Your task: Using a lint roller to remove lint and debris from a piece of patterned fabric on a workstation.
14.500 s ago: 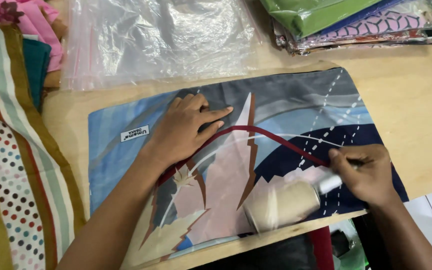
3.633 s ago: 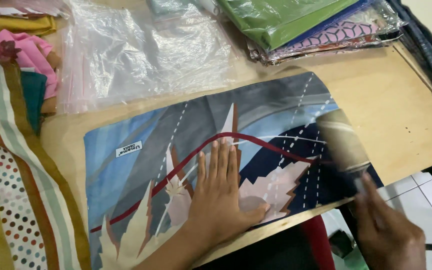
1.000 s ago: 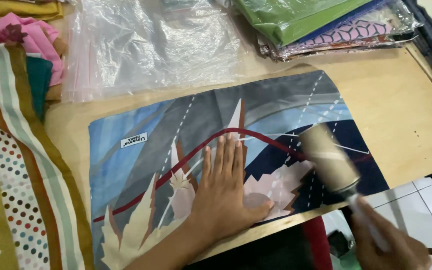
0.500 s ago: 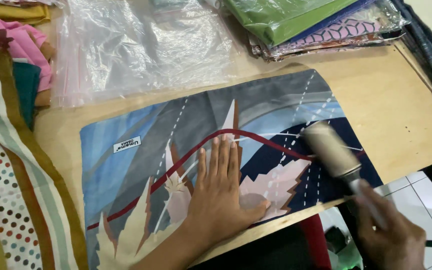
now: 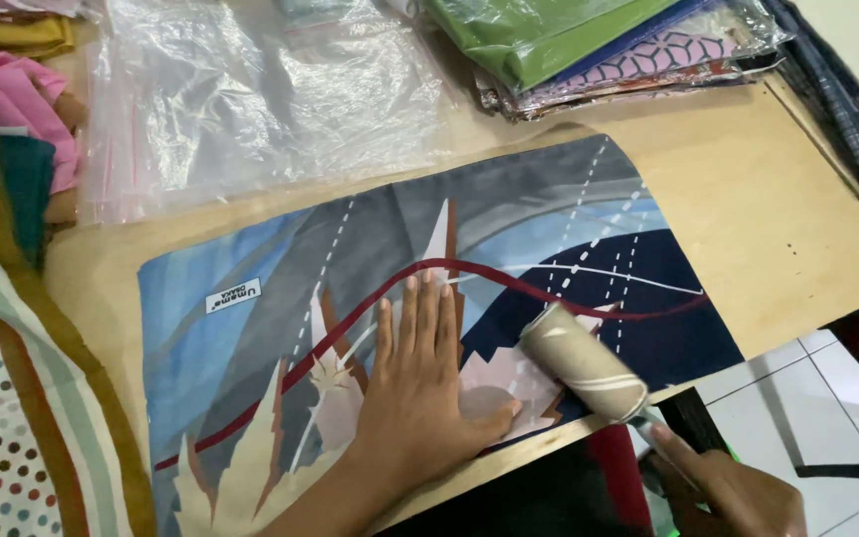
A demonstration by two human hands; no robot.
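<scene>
Plywood table: printed cloth flat at centre; plastic bags behind; packed fabrics stacked far right.

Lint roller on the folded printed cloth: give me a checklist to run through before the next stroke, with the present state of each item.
1. Folded printed cloth lies flat on the wooden table: ok.
2. Left hand is spread flat on the cloth, pinning it: ok.
3. Lint roller rests on the cloth near its front edge: ok.
4. Right hand grips the roller's handle: ok, though the handle is mostly hidden.
5. Roller sheet still sticky: cannot tell.
6. Clear plastic bags lie behind the cloth, off it: ok.
</scene>
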